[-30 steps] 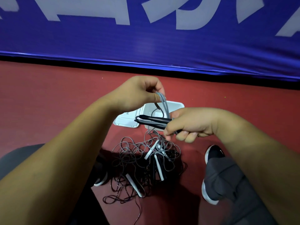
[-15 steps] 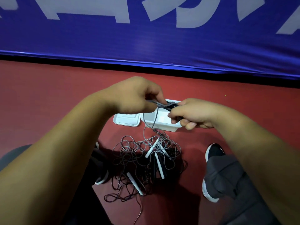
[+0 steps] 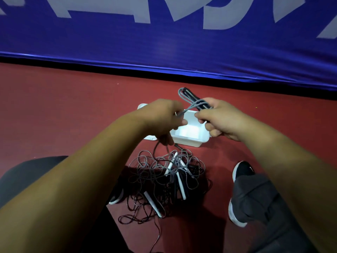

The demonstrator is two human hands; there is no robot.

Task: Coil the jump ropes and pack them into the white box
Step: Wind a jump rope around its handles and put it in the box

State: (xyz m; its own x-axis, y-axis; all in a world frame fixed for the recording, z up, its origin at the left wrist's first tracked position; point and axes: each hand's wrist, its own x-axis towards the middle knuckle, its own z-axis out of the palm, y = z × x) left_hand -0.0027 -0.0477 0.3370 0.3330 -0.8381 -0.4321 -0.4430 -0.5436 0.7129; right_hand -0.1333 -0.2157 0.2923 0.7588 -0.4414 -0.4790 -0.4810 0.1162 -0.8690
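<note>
1. Head view: a blue fabric banner [image 3: 164, 42] with white lettering closes the far side. Its lower edge meets the ground just behind the box, so there is little working room beyond.
2. The dark red floor [image 3: 63, 110] lies open to the left and right of the box.
3. A tangled pile of grey cords [image 3: 164, 176] with white and black handles lies on the near side of the box, between the feet. This placement probably keeps the reach short.
4. The white plastic box [image 3: 189, 132] sits open on the floor, directly under both hands. No rope shows in its visible interior.
5. The right hand [image 3: 222, 119] is clamped around the black-handled jump rope [image 3: 191, 99], handles and grey loops together, above the box's far rim.
6. The left hand [image 3: 164, 121] grips the same rope's grey strand, which trails down to the pile. It is probably feeding slack for the next loop.
7. Snag risk: the trailing strand may drag neighbouring cords.
</note>
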